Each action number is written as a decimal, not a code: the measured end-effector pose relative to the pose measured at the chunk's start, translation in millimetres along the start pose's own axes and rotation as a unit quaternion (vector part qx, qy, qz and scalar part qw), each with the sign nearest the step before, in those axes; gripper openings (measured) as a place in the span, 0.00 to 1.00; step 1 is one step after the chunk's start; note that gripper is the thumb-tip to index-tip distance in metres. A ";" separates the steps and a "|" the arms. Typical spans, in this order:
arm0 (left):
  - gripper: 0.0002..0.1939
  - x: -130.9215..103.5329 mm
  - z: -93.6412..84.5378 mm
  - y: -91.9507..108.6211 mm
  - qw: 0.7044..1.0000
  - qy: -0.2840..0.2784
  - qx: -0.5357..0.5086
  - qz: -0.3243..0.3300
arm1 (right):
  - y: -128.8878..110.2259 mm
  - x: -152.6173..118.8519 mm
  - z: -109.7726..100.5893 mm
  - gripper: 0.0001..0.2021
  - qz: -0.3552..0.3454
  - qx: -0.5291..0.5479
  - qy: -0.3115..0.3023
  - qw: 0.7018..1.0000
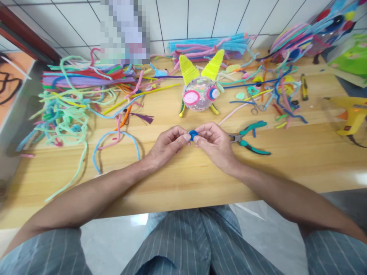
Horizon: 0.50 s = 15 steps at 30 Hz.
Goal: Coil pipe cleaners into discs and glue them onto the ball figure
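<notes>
A small round blue coil [193, 135] is pinched between the fingertips of both hands, low over the wooden table [177, 183]. My left hand [172, 142] holds its left edge and my right hand [211, 142] its right edge, each with thumb and fingers together. Just beyond them stands a clear round figure [200, 103] with yellow ears, a pink-rimmed white eye, a pink and blue eye and short yellow-tipped legs. Green-handled pliers [252, 138] lie beside my right hand, their jaw tips partly hidden behind it.
Tangled pipe cleaners [71, 110] cover the left side, with a blue curved one [104, 141] nearer. Blue and pink bundles [209, 47] lie along the wall. Small scissors [254, 109], a yellow cutter [304, 88] and a yellow glue gun [351, 114] are on the right.
</notes>
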<state>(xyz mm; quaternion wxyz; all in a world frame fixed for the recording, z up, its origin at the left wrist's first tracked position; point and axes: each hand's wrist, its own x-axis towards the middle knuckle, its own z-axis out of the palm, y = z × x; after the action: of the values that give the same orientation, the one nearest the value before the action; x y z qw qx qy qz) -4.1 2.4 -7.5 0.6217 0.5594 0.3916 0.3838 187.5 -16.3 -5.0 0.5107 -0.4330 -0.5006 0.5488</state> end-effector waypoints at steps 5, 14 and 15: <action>0.19 0.6 1.4 -0.2 1.000 0.009 -0.002 0.018 | 0.2 -0.5 -1.1 0.10 0.000 -0.009 -0.011 1.000; 0.20 2.1 0.2 4.7 1.000 -0.009 -0.004 0.012 | 2.3 -1.4 -2.5 0.09 -0.001 -0.009 -0.019 1.000; 0.20 2.3 0.2 5.3 1.000 -0.010 -0.001 0.012 | 2.3 -1.4 -2.7 0.09 0.000 -0.008 -0.021 1.000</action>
<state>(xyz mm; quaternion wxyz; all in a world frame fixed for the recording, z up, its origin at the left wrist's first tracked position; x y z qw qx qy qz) -3.2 4.9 -2.3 0.6221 0.5669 0.3781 0.3857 190.0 -17.4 -7.7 0.4966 -0.4254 -0.5160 0.5533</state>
